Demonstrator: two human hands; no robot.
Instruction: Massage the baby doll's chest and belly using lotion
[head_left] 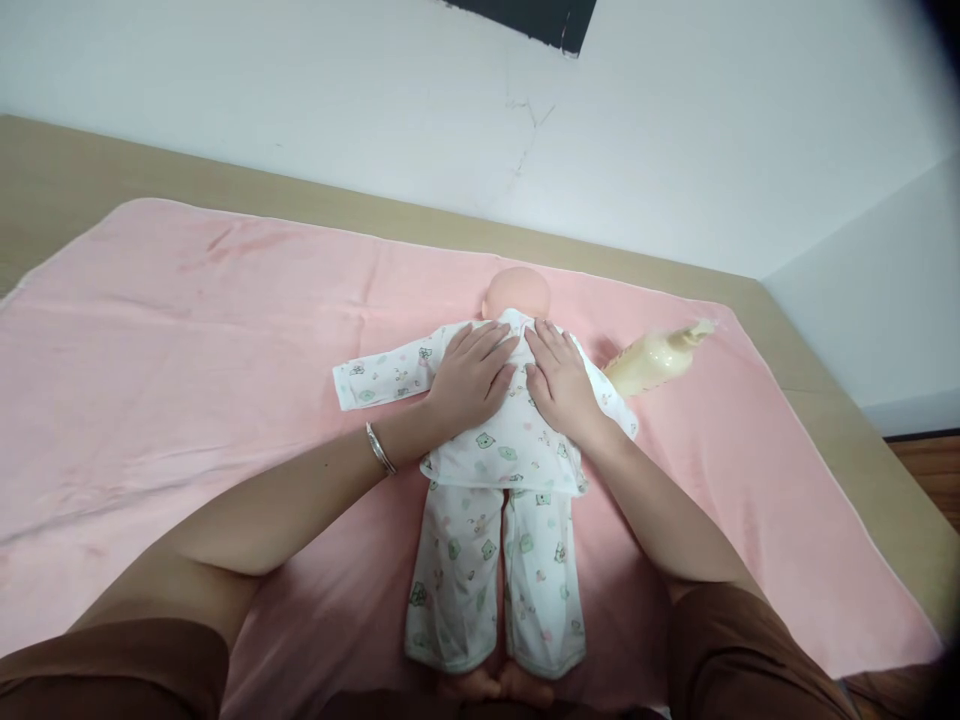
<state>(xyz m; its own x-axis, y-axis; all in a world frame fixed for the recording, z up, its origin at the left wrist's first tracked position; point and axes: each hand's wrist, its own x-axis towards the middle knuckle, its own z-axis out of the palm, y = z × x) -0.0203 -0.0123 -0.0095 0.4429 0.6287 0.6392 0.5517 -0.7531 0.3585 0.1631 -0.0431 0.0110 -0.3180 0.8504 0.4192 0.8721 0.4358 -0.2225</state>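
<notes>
A baby doll (517, 290) lies on a pink blanket, the back of its bald head turned up toward me. It wears a white printed top (502, 455) and matching trousers (459, 580); its bare feet show at the bottom. My left hand (474, 375) rests flat on the left side of the doll's upper back, fingers stretched out. On the right side of the upper back lies my right hand (561, 385), also flat with fingers extended. Neither hand grips anything. The doll's left-hand sleeve (386, 375) reaches out sideways, while the other sleeve is partly hidden by my right arm.
The pink blanket (187, 400) covers most of a wooden table (300, 195). A pale yellow pump bottle (652, 360) lies on its side right of the doll. Behind the table stands a white wall (337, 100) with a dark panel (540, 20) at the top.
</notes>
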